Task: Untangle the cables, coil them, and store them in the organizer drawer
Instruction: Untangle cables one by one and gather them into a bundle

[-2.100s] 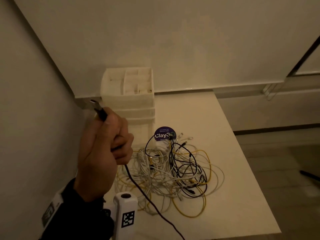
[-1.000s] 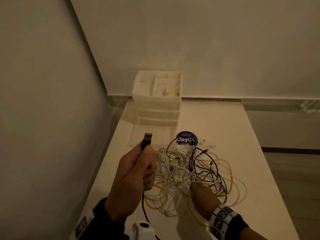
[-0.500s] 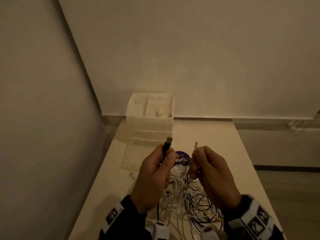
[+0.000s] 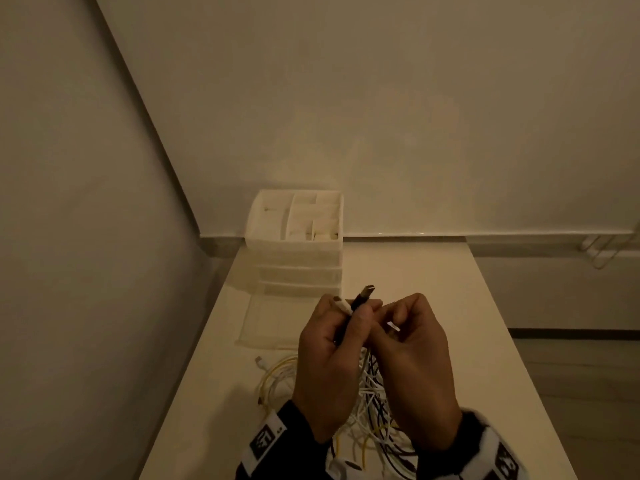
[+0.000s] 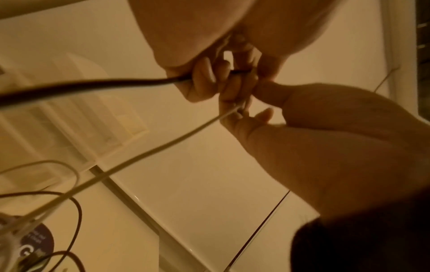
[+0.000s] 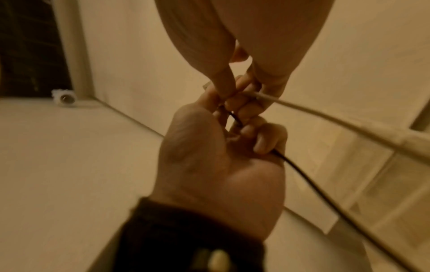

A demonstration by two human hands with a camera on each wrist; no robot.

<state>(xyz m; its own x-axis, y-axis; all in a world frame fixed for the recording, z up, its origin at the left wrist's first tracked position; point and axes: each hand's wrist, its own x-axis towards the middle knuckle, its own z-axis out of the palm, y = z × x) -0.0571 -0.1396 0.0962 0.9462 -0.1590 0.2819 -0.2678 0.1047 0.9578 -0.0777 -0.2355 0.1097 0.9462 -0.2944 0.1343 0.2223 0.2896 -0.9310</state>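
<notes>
Both hands are raised together above a tangled pile of white, yellow and black cables on the table. My left hand grips a black USB cable, whose plug sticks up past the fingers. The black cord trails from that fist towards the pile. My right hand pinches a white cable. Its plug end lies against my left hand, crossing the black plug. In the right wrist view, the right fingertips meet the left fist.
A white drawer organizer stands at the table's back left, against the wall. Its bottom drawer is pulled out in front of it. A wall runs along the left of the table. A purple round sticker lies by the pile.
My right hand has lifted a white cable end out of the pile and brought it to my left hand. The white plug now lies beside the black plug.
</notes>
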